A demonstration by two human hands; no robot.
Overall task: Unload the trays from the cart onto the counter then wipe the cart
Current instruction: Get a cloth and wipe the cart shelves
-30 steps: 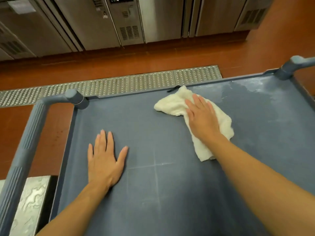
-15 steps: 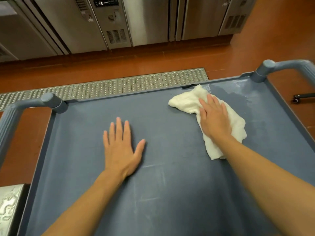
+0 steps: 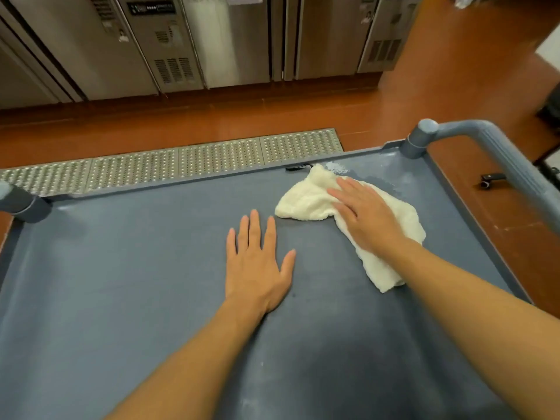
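The grey-blue cart top (image 3: 121, 268) fills most of the view, with a raised rim and no trays on it. A crumpled white cloth (image 3: 306, 201) lies near the far right corner. My right hand (image 3: 366, 216) presses flat on the cloth with straight fingers. My left hand (image 3: 260, 265) rests flat on the bare cart surface just left of the cloth, fingers spread. A damp, smeared patch (image 3: 378, 174) shows beyond the cloth toward the far right corner.
Grey cart handle posts stand at the far right corner (image 3: 421, 137) and far left corner (image 3: 21, 204). Beyond the cart lie a metal floor grate (image 3: 181, 159), red floor and steel cabinet fronts (image 3: 188, 40). A caster wheel (image 3: 491, 180) sits on the floor at right.
My right hand has slid the cloth along the far edge toward the right corner. My left hand has stayed flat on the cart top, and my view has swung to the right.
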